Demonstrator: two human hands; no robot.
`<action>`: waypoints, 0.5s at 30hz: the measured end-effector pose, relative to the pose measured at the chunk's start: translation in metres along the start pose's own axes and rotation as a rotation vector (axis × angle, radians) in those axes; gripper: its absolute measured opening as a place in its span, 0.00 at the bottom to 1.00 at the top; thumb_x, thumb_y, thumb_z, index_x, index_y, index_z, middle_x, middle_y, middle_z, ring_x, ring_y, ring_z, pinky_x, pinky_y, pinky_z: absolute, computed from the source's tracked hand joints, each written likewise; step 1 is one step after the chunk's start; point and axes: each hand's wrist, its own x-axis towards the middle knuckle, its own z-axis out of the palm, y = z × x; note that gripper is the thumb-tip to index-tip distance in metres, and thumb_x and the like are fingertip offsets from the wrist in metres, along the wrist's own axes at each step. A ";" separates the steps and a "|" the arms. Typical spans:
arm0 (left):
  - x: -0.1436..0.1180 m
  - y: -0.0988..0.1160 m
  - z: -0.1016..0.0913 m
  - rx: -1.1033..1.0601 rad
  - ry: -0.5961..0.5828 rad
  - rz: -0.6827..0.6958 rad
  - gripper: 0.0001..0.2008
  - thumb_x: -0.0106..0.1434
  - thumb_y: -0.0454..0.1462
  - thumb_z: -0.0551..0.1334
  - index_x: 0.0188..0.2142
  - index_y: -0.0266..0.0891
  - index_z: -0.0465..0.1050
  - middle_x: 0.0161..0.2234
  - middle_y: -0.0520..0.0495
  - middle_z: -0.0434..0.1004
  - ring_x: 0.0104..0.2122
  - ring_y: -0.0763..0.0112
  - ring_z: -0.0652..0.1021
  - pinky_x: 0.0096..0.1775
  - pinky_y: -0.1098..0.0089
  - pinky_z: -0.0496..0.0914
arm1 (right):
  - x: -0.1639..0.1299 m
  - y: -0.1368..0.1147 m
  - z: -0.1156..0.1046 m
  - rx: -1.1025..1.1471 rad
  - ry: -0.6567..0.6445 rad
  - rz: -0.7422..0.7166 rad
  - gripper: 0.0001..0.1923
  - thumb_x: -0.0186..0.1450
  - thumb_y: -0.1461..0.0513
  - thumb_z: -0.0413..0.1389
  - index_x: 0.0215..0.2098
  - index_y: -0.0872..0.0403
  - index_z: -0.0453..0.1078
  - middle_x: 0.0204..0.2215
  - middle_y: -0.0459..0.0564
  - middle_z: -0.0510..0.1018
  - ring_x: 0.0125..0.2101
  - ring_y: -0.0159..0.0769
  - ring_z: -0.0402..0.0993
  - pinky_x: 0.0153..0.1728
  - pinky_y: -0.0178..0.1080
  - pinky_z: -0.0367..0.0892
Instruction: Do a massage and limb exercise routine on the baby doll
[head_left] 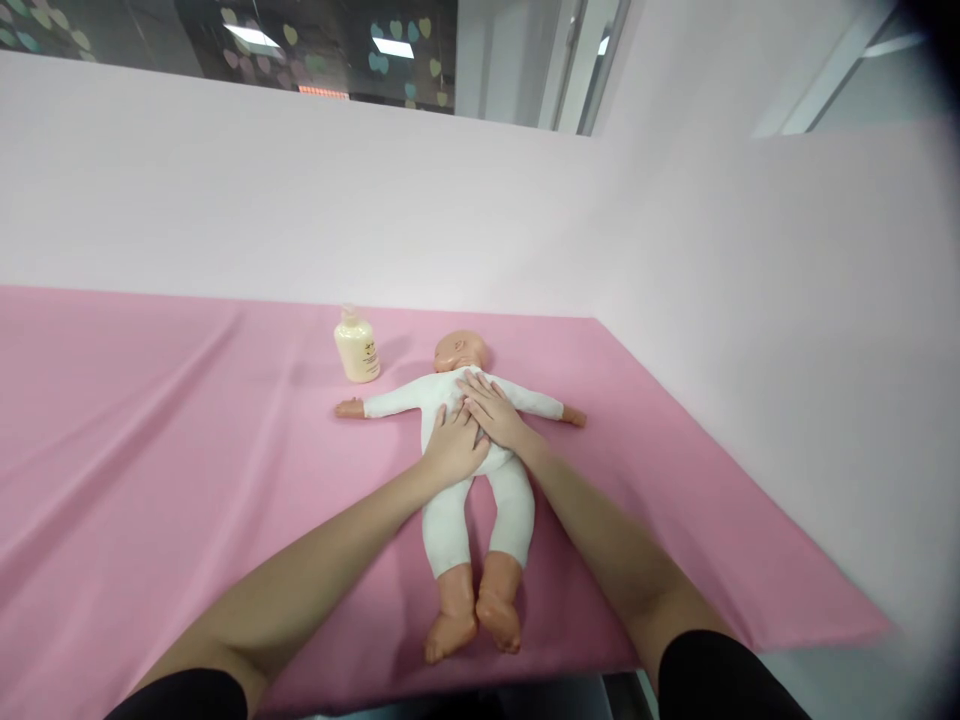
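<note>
My left hand (452, 447) flat, fingers spread, palm down on doll's belly, gripping nothing. My right hand (491, 408) same, open on chest, fingers overlapping left. Pink counter (150, 450) carries all. Baby doll (480, 480) lies face up, arms out, directly beneath palms. Looks light: soft cloth torso, stiff plastic limbs; best held under torso. Lotion bottle (357, 348) stands near doll's head.

A pale yellow pump bottle (357, 349) stands upright on the bench (150, 420), near its back edge. A pink sheet (675, 500) covers the bench and lies in long creases towards the left. Plain pale pink partition walls (300, 200) close in the back and the right side. Above the back wall, heart-shaped stickers (390, 40) dot a dark window, with ceiling lights reflected in it.
</note>
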 end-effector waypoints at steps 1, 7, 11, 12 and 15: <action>0.000 -0.001 0.001 -0.011 0.003 -0.004 0.26 0.64 0.40 0.50 0.61 0.33 0.56 0.62 0.36 0.57 0.63 0.53 0.55 0.61 0.47 0.46 | 0.000 0.000 0.001 -0.005 0.002 0.020 0.27 0.71 0.56 0.32 0.66 0.50 0.46 0.67 0.44 0.45 0.67 0.36 0.36 0.64 0.47 0.39; 0.003 -0.006 0.002 -0.082 0.046 -0.077 0.26 0.67 0.40 0.44 0.62 0.30 0.53 0.64 0.36 0.51 0.65 0.58 0.50 0.62 0.52 0.46 | 0.001 0.001 0.006 -0.070 0.012 0.164 0.28 0.70 0.55 0.31 0.67 0.51 0.42 0.67 0.46 0.43 0.67 0.40 0.36 0.62 0.52 0.43; 0.007 -0.011 0.000 -0.136 0.066 -0.130 0.27 0.68 0.42 0.42 0.64 0.30 0.49 0.66 0.36 0.45 0.65 0.59 0.49 0.62 0.54 0.47 | -0.003 -0.008 0.007 -0.117 -0.020 0.277 0.30 0.69 0.54 0.34 0.68 0.54 0.39 0.68 0.50 0.40 0.66 0.49 0.37 0.60 0.57 0.46; 0.008 -0.013 -0.001 -0.141 0.074 -0.133 0.28 0.69 0.42 0.42 0.64 0.30 0.48 0.66 0.36 0.45 0.65 0.60 0.49 0.63 0.54 0.47 | -0.005 -0.012 0.008 -0.126 -0.033 0.306 0.31 0.69 0.55 0.36 0.68 0.56 0.38 0.68 0.52 0.39 0.66 0.52 0.37 0.60 0.59 0.46; 0.010 -0.018 -0.003 -0.139 0.086 -0.130 0.28 0.69 0.42 0.41 0.64 0.31 0.48 0.66 0.38 0.46 0.65 0.61 0.49 0.63 0.54 0.46 | -0.009 -0.026 0.010 -0.159 -0.063 0.367 0.32 0.68 0.58 0.37 0.67 0.62 0.38 0.67 0.56 0.38 0.65 0.58 0.37 0.60 0.61 0.45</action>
